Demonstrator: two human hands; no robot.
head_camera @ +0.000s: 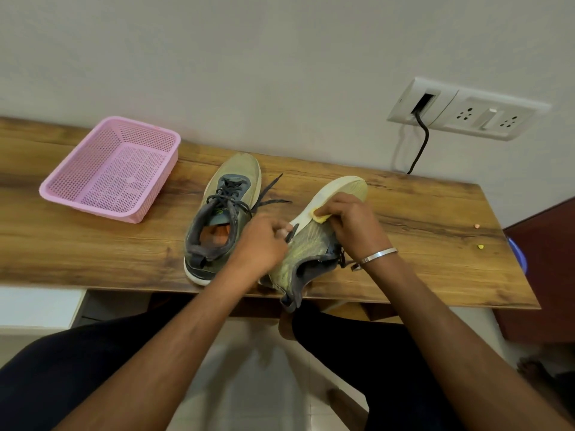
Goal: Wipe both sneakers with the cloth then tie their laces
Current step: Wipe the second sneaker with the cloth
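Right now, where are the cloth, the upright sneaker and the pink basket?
cloth (321, 218), head view, yellow corner showing under the right hand.
upright sneaker (241, 169), head view, toe cap.
pink basket (90, 206), head view, near rim.

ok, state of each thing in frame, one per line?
Left sneaker: upright on table, laces untied.
Right sneaker: tipped on its side, sole showing.
Cloth: pressed to the right sneaker's sole edge.
Left hand: holds the right sneaker.
Right hand: grips cloth.
Pink basket: empty.
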